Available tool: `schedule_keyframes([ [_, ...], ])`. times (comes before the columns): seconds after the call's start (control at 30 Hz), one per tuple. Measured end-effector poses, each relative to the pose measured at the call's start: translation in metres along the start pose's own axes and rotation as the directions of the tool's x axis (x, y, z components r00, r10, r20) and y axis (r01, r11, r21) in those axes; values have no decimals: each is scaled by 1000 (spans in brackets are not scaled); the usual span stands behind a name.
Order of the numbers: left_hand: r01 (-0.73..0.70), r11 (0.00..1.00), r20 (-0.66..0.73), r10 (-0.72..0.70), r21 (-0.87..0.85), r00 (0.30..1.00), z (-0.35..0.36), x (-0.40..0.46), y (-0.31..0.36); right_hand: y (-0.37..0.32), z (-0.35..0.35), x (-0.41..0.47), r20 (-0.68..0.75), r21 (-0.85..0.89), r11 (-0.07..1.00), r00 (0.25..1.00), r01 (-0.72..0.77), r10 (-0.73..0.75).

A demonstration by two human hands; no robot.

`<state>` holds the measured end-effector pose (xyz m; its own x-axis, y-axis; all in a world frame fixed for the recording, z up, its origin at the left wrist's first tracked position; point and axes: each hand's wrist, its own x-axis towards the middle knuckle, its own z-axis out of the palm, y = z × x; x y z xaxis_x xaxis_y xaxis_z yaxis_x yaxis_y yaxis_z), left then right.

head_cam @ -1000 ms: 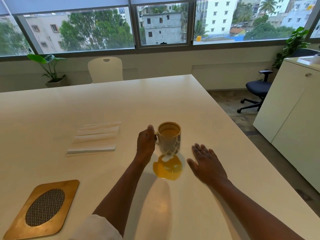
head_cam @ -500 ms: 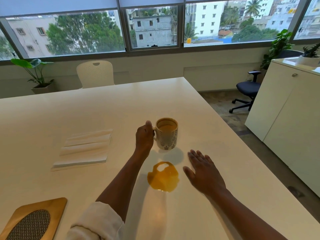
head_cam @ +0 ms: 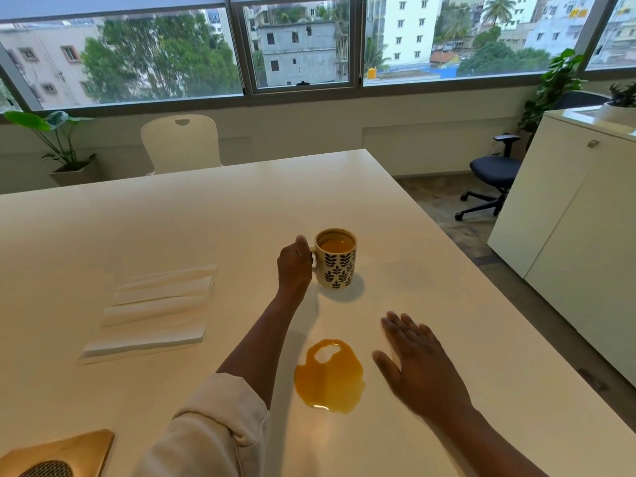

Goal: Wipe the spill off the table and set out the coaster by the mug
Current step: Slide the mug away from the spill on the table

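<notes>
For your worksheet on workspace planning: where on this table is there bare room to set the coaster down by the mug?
Bare tabletop lies right of the mug, toward the table edge, and behind it. Left is crowded by the left hand on the handle; in front lies the spill.

The desk (head_cam: 430, 280) looks smooth and faintly glossy, mirroring window light beside the wet, shiny amber spill (head_cam: 329, 376). Beyond the spill stands a glazed ceramic-looking mug (head_cam: 336, 264) with a printed leaf pattern; left of the mug lie soft, matt paper napkins (head_cam: 155, 309). At the desk's near left corner sits a satin wooden coaster (head_cam: 65, 454) with a woven mesh inset.
</notes>
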<state>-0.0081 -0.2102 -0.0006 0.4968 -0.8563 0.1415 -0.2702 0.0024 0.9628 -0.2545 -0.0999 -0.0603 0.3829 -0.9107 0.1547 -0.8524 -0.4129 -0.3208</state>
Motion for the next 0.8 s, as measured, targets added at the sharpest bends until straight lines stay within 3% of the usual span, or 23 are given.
schedule_keyframes([
  [0.37,59,998,3,-59,-9,998,18,23,-12,-1,-3,2,11,0,1000,1000,-8,8],
  [0.8,34,999,-4,-34,27,999,19,22,-24,-1,-1,1,15,-7,1000,1000,-14,14],
])
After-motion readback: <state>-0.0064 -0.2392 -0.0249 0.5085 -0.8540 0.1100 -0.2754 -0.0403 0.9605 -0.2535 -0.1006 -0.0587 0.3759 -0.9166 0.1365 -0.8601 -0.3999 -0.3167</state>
